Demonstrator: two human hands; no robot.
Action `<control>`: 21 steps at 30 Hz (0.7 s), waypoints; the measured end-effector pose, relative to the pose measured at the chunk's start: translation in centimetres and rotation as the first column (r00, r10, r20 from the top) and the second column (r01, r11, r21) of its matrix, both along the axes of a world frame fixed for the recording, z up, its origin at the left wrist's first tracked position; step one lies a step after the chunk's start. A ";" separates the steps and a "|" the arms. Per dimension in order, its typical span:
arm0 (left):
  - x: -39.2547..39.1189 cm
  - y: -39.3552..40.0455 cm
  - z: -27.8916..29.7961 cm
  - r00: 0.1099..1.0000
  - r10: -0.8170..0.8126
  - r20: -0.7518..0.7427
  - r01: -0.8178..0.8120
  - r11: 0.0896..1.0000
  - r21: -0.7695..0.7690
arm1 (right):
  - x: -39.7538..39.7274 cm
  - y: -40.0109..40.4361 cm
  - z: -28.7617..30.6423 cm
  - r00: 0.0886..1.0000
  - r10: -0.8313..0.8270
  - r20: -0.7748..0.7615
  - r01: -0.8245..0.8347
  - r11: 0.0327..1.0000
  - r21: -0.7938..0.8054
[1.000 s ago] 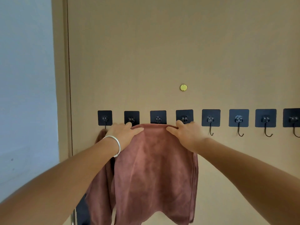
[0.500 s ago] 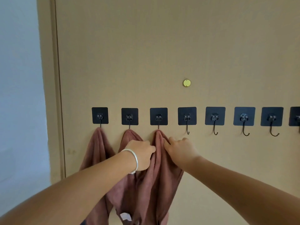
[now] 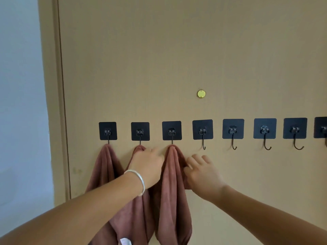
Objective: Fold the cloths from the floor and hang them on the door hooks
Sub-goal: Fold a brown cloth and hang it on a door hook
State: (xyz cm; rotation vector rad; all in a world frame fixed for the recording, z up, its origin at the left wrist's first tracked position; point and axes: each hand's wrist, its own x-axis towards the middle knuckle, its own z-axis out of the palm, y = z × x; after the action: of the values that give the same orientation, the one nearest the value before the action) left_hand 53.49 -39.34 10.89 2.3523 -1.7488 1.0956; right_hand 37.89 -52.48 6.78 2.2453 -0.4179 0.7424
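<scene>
cloth (image 3: 170,183) hanging from hook (image 3: 172,132), between left grip (image 3: 147,165), right grip (image 3: 201,171)

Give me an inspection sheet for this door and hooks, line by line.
Surface: tan door, row of black hooks.
Job's things: brown cloths on first hook, second hook, third hook; five hooks to the right bare.
Clutter: nothing seen.
Grippers: left hand over the second cloth; right hand touches the third cloth, fingers spread.
Cables: nothing seen.
Surroundings: pale wall left, brass disc.
</scene>
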 end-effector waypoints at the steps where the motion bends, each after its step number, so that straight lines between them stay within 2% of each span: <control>1: -0.2 -0.3 1.0 1.000 -0.027 0.005 0.027 0.997 -0.078 | -0.4 -0.1 0.5 0.998 0.017 0.059 -0.017 1.000 0.007; 4: -1.3 -1.6 3.0 0.984 -0.144 0.105 0.166 0.955 -0.246 | -2.3 -0.4 2.4 0.975 0.057 0.216 -0.067 0.997 0.036; 6: -2.6 -2.6 3.6 0.959 -0.233 0.161 0.272 0.917 -0.292 | -4.4 -0.7 3.6 0.953 0.052 0.297 -0.068 0.997 0.045; 9: -5.3 -4.7 4.1 0.933 -0.302 0.198 0.351 0.887 -0.299 | -8.9 -1.9 4.5 0.920 -0.090 0.382 0.055 0.993 0.103; 13: -10.2 -8.2 3.6 0.905 -0.381 0.190 0.422 0.862 -0.282 | -15.2 -3.0 4.8 0.852 -0.362 0.377 0.289 0.928 0.236; 16: -14.2 -10.9 2.9 0.868 -0.468 0.165 0.496 0.827 -0.266 | -19.4 -2.8 4.6 0.796 -0.491 0.353 0.421 0.869 0.261; 21: -21.0 -14.4 2.6 0.745 -0.647 0.165 0.666 0.703 -0.249 | -26.2 -0.8 5.0 0.662 -0.666 0.345 0.600 0.746 0.289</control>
State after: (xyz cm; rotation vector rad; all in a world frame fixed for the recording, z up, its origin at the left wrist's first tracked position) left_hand 32.48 -53.70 13.49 1.3316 -2.0197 1.1805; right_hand 11.70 -53.29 11.74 1.8314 -1.4447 0.8230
